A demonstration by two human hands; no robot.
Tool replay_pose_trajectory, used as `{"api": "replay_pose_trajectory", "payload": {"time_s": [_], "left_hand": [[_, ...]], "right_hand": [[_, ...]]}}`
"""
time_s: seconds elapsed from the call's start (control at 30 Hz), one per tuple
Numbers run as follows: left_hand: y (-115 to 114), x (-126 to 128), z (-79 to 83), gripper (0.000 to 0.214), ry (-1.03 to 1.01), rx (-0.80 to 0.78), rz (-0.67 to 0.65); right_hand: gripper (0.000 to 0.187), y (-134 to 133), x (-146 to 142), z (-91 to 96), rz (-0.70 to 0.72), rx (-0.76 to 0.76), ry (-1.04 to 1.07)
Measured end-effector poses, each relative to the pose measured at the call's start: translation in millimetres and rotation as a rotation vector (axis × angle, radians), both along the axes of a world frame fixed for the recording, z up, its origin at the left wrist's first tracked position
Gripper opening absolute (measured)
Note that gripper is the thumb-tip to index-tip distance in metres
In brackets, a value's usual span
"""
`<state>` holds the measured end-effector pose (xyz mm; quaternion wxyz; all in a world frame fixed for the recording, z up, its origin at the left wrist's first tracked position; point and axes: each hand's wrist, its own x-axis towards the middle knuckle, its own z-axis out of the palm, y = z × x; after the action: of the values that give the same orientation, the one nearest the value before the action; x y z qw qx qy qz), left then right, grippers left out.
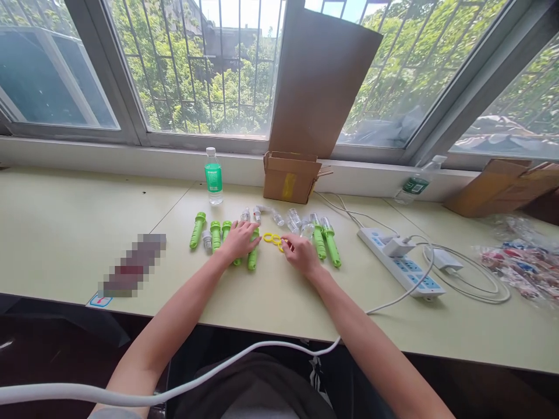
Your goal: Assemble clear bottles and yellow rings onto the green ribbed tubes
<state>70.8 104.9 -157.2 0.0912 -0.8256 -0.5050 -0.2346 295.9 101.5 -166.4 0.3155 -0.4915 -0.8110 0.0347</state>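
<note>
My left hand (239,240) lies palm-down across the green tubes (252,257). Its fingers are draped over them, and I cannot tell whether they clamp one. My right hand (300,254) sits at 3 o'clock from the left hand. Its fingertips touch the yellow rings (271,238), which lie between both hands, but I cannot tell whether they pinch them. The clear caps (293,218) lie in a row at 12 o'clock from the rings, and the water bottle (213,176) stands at 11 o'clock.
</note>
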Motion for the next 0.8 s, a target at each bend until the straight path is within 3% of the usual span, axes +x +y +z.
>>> {"api": "replay_pose_trajectory", "payload": {"time_s": [0.23, 0.53, 0.73, 0.8], "left_hand": [[-4.1, 4.1, 5.1, 0.029, 0.015, 0.021, 0.036], [-16.5, 18.1, 14.6, 0.028, -0.053, 0.114, -0.129], [-23.5, 26.2, 17.4, 0.028, -0.121, 0.27, -0.081], [-25.0, 26.8, 18.0, 0.028, -0.155, 0.321, -0.055]], "right_hand": [[0.023, -3.4, -1.4, 1.6, 0.014, -0.011, 0.008], [0.029, -12.5, -4.7, 9.2, 0.058, -0.015, 0.031], [0.037, -30.6, -16.8, 17.3, 0.296, -0.125, -0.008], [0.036, -35.4, -22.6, 17.9, 0.311, -0.143, -0.016]]}}
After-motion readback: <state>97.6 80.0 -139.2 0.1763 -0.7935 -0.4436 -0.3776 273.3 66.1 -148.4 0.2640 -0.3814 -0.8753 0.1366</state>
